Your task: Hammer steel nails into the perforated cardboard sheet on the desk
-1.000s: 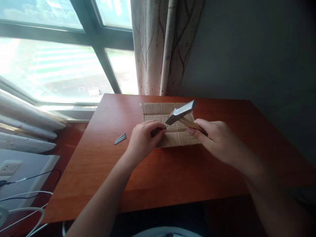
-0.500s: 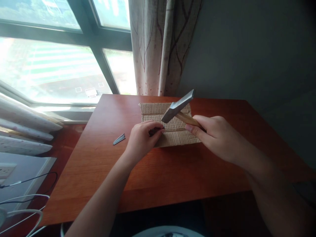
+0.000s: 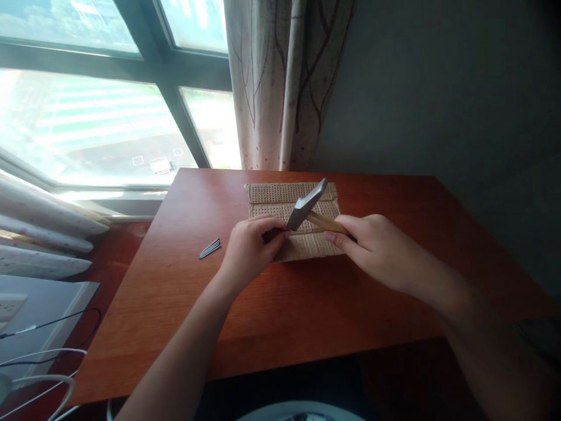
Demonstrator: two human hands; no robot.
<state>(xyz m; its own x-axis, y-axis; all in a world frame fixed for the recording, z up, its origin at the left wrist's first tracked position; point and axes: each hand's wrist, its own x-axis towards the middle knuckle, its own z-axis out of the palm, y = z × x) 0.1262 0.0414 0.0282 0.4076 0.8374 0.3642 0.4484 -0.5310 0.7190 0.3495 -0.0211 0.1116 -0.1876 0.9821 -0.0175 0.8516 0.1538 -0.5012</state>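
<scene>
My right hand (image 3: 370,248) is wrapped around the wooden handle of a hammer (image 3: 305,206). The hammer's metal head slants over the cardboard, its lower face right at the fingertips of my left hand (image 3: 252,245). Thumb and forefinger of that hand are pinched together on a nail, which is almost wholly hidden by the fingers and the hammer head. Below both hands lies a folded piece of corrugated cardboard (image 3: 274,193), dotted with rows of small holes on its far part. A small bundle of nails (image 3: 210,248) rests on the table, left of my left hand.
The reddish-brown wooden table (image 3: 263,316) stands by a window (image 3: 96,128) and a patterned curtain (image 3: 263,88). A dark wall (image 3: 429,93) rises behind it on the right. Cables (image 3: 48,351) hang at the lower left, near a wall socket (image 3: 11,307).
The hammer has come down and slightly left, its head now at the left fingertips. My right hand has lowered with it; my left hand keeps its pinch in nearly the same place.
</scene>
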